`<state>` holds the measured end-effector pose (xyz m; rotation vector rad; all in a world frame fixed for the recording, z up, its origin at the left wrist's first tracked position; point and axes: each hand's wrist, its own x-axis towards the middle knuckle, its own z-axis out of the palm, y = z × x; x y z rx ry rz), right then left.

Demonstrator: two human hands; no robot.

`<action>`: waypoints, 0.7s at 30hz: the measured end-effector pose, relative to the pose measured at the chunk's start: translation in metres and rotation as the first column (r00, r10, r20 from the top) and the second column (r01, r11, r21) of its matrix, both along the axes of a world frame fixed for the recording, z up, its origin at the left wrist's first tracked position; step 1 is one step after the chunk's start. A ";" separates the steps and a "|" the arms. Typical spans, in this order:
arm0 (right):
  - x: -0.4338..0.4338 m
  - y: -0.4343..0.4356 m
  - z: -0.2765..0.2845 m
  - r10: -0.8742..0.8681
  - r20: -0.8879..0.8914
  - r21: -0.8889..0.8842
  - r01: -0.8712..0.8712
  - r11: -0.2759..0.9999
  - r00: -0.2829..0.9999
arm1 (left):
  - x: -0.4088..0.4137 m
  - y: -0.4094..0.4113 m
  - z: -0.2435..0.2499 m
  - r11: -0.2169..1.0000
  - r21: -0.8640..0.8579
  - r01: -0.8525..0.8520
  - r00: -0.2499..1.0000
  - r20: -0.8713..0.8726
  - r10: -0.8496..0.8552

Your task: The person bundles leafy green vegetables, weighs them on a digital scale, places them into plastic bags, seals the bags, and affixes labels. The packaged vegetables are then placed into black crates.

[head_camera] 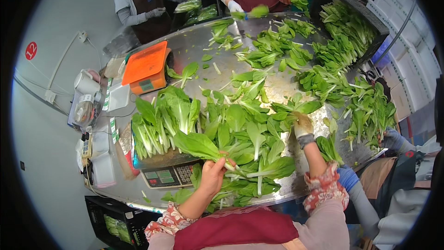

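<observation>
My left hand (214,175), bare, pinches the pale stalk of a leafy green (197,145) between thumb and fingers, its broad leaf pointing left. Just beyond it, a row of leafy greens (159,125) lies on a digital scale (168,176), stalks towards me. My right hand (304,125), in a whitish glove with a grey cuff, reaches out over the metal table (223,83) at some loose leaves (298,105). It is blurred and its fingertips are hidden, so its grip is unclear. Between my hands spreads a loose pile of greens (256,133).
An orange scale (145,66) stands at the left, near plastic trays (104,170) and a white jug (86,81). A tipped black crate (371,17) spills greens at the far right. Two people work across the table; gloved hands (392,140) of others are close on my right.
</observation>
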<state>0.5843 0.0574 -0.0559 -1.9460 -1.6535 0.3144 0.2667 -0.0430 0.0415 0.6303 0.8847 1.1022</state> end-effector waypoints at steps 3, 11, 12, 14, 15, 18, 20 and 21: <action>0.038 0.016 -0.029 0.087 0.316 -0.108 -0.055 0.993 0.945 | 0.012 0.001 0.006 0.994 -0.073 0.076 0.997 -0.015 -0.077; -0.002 -0.044 -0.009 -0.293 -0.945 -0.237 -0.309 0.921 -0.148 | 0.009 0.001 -0.008 0.972 -0.173 0.160 0.965 0.233 -0.118; -0.007 -0.055 -0.008 -0.283 -0.937 -0.208 -0.324 0.923 -0.204 | 0.013 0.001 -0.005 0.970 -0.186 0.158 0.968 0.225 -0.114; -0.023 -0.069 0.014 -0.287 -0.905 -0.173 -0.346 0.922 -0.314 | 0.014 -0.001 -0.008 0.959 -0.197 0.203 0.945 0.296 -0.140; -0.029 -0.075 0.021 -0.265 -0.886 -0.105 -0.391 0.915 -0.382 | 0.013 -0.002 -0.011 0.953 -0.200 0.229 0.931 0.331 -0.154; -0.052 -0.089 0.044 -0.259 -0.828 0.013 -0.480 0.877 -0.497 | 0.011 -0.004 -0.027 0.931 -0.248 0.270 0.896 0.420 -0.148; -0.062 -0.097 0.048 -0.297 -0.874 -0.021 -0.580 0.814 -0.385 | 0.024 -0.003 -0.010 0.922 -0.253 0.294 0.922 0.328 -0.204; -0.070 -0.102 0.050 -0.317 -0.890 -0.043 -0.632 0.774 -0.328 | 0.029 -0.002 -0.003 0.918 -0.262 0.299 0.934 0.279 -0.225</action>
